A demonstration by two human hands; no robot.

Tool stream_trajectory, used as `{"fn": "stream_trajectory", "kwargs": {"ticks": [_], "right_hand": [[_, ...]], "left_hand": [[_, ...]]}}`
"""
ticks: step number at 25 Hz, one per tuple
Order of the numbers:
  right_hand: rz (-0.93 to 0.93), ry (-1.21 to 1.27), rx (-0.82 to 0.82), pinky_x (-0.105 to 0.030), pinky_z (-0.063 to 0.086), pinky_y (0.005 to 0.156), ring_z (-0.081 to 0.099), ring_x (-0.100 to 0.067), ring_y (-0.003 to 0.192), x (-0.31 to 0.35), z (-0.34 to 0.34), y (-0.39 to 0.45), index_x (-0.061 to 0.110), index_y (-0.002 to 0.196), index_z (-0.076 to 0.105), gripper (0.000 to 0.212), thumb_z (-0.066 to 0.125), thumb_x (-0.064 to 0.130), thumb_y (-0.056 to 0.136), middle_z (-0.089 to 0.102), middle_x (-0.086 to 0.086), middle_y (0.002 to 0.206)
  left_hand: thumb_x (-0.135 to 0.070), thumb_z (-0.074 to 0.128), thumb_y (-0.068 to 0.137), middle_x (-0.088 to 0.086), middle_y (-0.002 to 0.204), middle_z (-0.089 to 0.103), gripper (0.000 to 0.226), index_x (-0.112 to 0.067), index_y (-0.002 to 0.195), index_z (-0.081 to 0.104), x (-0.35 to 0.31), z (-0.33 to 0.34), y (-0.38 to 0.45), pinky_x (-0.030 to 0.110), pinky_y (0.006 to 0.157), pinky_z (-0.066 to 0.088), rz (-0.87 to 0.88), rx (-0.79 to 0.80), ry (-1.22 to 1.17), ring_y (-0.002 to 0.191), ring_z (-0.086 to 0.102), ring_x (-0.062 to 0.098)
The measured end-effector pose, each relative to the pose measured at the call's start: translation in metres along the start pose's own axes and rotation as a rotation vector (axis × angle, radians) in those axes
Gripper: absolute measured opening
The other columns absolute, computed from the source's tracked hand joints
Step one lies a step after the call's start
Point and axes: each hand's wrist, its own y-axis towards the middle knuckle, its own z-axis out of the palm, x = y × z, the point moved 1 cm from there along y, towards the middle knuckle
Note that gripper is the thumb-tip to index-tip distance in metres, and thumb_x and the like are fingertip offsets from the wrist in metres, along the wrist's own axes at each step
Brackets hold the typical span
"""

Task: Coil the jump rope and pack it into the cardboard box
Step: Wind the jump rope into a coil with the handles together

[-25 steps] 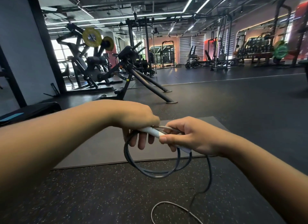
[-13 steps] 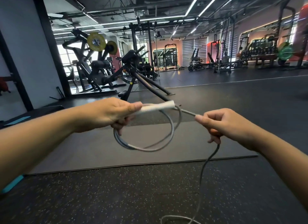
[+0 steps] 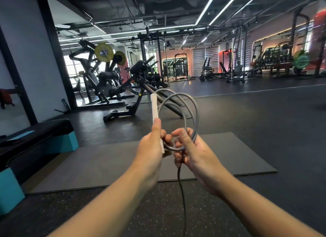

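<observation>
My left hand (image 3: pixel 151 148) grips the white handle (image 3: pixel 154 108) of the jump rope, which points up and away from me. Two or three loops of the grey rope (image 3: pixel 195 111) stand upright to the right of the handle. My right hand (image 3: pixel 191 151) holds the bottom of those loops, fingers curled round the cord. The loose rest of the rope (image 3: pixel 182 198) hangs down from my right hand and leaves the frame at the bottom. No cardboard box is in view.
A dark mat (image 3: pixel 112 166) lies on the speckled floor below my hands. A black and teal step platform (image 3: pixel 35 141) stands at the left. Weight machines (image 3: pixel 109 85) fill the space beyond the mat.
The handle swung from lying sideways to pointing up. My right hand came in from the right and took hold of the coil beside my left hand. The loops now stand upright.
</observation>
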Motion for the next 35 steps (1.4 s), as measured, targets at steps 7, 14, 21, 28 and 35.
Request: {"fn": "stream_trajectory", "kwargs": {"ticks": [7, 14, 21, 28, 35], "right_hand": [[-0.041, 0.003, -0.128, -0.031, 0.059, 0.089, 0.073, -0.023, 0.107, -0.015, 0.020, -0.008, 0.017, 0.119, 0.060, 0.049, 0.066, 0.047, 0.080, 0.076, -0.013, 0.112], [-0.129, -0.079, -0.151, -0.041, 0.060, 0.087, 0.075, -0.025, 0.098, -0.012, 0.014, -0.012, 0.007, 0.109, 0.059, 0.039, 0.066, 0.042, 0.091, 0.077, -0.012, 0.101], [-0.100, -0.064, -0.145, -0.021, 0.026, 0.041, 0.031, -0.010, 0.046, 0.006, -0.002, -0.003, 0.005, 0.092, 0.062, 0.024, 0.059, 0.027, 0.100, 0.039, 0.010, 0.052], [-0.043, 0.079, -0.034, -0.020, 0.039, 0.046, 0.048, -0.008, 0.049, 0.005, 0.008, -0.013, 0.008, 0.099, 0.070, 0.024, 0.076, 0.025, 0.083, 0.058, 0.001, 0.060], [-0.123, -0.233, -0.176, -0.026, 0.028, 0.045, 0.033, -0.011, 0.039, 0.024, -0.018, 0.005, 0.009, 0.066, 0.063, 0.036, 0.070, 0.031, 0.094, 0.039, 0.002, 0.046]], "left_hand": [[-0.059, 0.032, 0.101, 0.005, 0.090, 0.078, 0.062, -0.013, 0.089, 0.072, 0.017, 0.034, -0.011, 0.036, 0.073, 0.057, -0.033, -0.139, -0.218, 0.067, 0.070, 0.014], [-0.055, 0.037, 0.102, -0.003, 0.096, 0.081, 0.051, -0.018, 0.124, 0.065, 0.021, 0.035, -0.019, 0.032, 0.083, 0.057, -0.106, -0.092, -0.256, 0.087, 0.076, 0.012], [-0.033, 0.053, 0.102, 0.009, 0.092, 0.080, 0.040, 0.005, 0.111, 0.063, 0.000, 0.011, -0.008, 0.039, 0.085, 0.059, -0.013, -0.195, -0.316, 0.084, 0.075, 0.023], [-0.040, 0.040, 0.106, 0.005, 0.067, 0.078, 0.054, -0.012, 0.076, 0.075, 0.002, 0.033, -0.016, 0.028, 0.055, 0.052, -0.228, -0.249, -0.329, 0.049, 0.071, 0.016], [-0.033, 0.072, 0.082, 0.014, 0.136, 0.055, 0.056, -0.023, 0.133, 0.053, 0.014, 0.001, -0.028, 0.053, 0.100, 0.048, -0.327, -0.395, -0.168, 0.120, 0.057, 0.032]]}}
